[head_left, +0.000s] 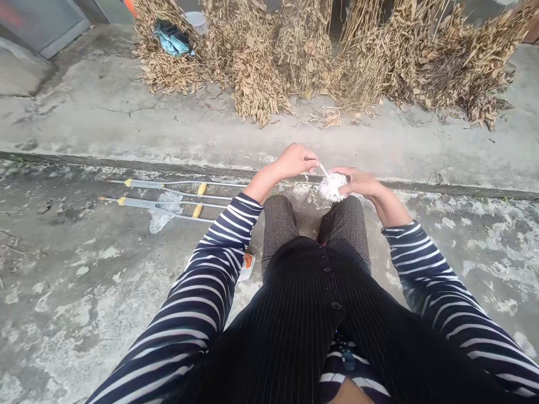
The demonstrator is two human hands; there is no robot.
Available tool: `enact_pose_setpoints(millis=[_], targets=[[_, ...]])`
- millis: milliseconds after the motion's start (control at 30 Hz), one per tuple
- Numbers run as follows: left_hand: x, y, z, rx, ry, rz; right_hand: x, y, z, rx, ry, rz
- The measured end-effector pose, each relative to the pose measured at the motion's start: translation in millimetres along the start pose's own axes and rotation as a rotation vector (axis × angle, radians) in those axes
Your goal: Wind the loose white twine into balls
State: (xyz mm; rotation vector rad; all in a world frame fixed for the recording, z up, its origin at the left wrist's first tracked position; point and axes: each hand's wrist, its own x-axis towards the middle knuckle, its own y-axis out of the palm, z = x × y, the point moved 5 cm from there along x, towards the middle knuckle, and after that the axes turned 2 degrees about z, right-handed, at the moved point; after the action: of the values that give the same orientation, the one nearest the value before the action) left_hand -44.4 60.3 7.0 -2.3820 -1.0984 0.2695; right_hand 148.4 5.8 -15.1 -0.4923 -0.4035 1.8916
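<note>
White fluffy clump [332,187] sits between the two hands, just beyond the person's grey-trousered knees [278,219], its material hard to make out. A thin pale stick [323,170] pokes from it toward the left hand [295,161], whose fingers hide the stick's end. The right hand [354,182] lies against the clump; neither grip is clear. Two metal crutches [168,193] with yellow handgrips lie on the concrete ground [84,269] left of the hands, and dried brown plant bundles [269,62] stand well ahead.

The white bundle [332,186] looks fibrous and matt, the concrete [84,292] rough, the crutches [143,184] metal.
</note>
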Motion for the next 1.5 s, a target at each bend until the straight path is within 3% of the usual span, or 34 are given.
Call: enact_pose_setpoints(millis=[100,167,367,533,600,667,767,833,900,1000,1067,1233,1367,1500], targets=[[6.2,14.0,19.3,-0.045,0.031,-0.028,-10.6,6.5,0.9,0.327,0.011,0.175],[10.7,28.0,33.2,-0.114,0.026,-0.054,-16.9,7.4,5.6,0.563,0.043,0.218],[8.2,67.1,55.6,-0.277,-0.02,-0.07,-23.0,-9.6,25.3,0.769,0.049,-0.007],[-13.8,78.1,38.8,-0.276,-0.078,0.016,-8.5,-38.8,13.6,0.574,0.024,-0.401],[-17.5,71.6,26.6,-0.26,-0.079,0.039,-2.2,-42.4,4.5,0.324,0.087,-0.584],[-16.0,61.3,16.1,-0.216,-0.071,0.056,4.0,-36.1,-0.4,0.022,0.18,-0.659],[-7.0,46.4,9.9,-0.073,-0.063,0.077,14.6,-13.6,-5.3,-0.273,0.293,-0.458],[-0.4,39.8,11.1,0.048,-0.052,0.082,16.9,-2.2,-8.9,-0.3,0.311,-0.274],[4.5,36.4,12.8,0.134,-0.022,0.091,14.5,3.6,-14.2,-0.183,0.314,-0.101],[6.8,34.5,12.2,0.158,0.057,0.094,3.9,11.7,-21.9,0.218,0.327,0.195],[5.9,33.2,13.0,0.131,0.098,0.055,-4.6,14.3,-23.4,0.474,0.316,0.285],[2.8,40.2,36.4,-0.029,0.059,-0.049,-16.9,14.3,-19.5,0.761,0.206,0.129],[1.3,55.4,57.7,-0.145,-0.029,-0.106,-20.1,11.4,-4.5,0.826,0.095,0.004],[-3.3,72.3,60.7,-0.228,-0.053,-0.109,-17.0,-1.9,10.2,0.833,0.002,-0.047]])
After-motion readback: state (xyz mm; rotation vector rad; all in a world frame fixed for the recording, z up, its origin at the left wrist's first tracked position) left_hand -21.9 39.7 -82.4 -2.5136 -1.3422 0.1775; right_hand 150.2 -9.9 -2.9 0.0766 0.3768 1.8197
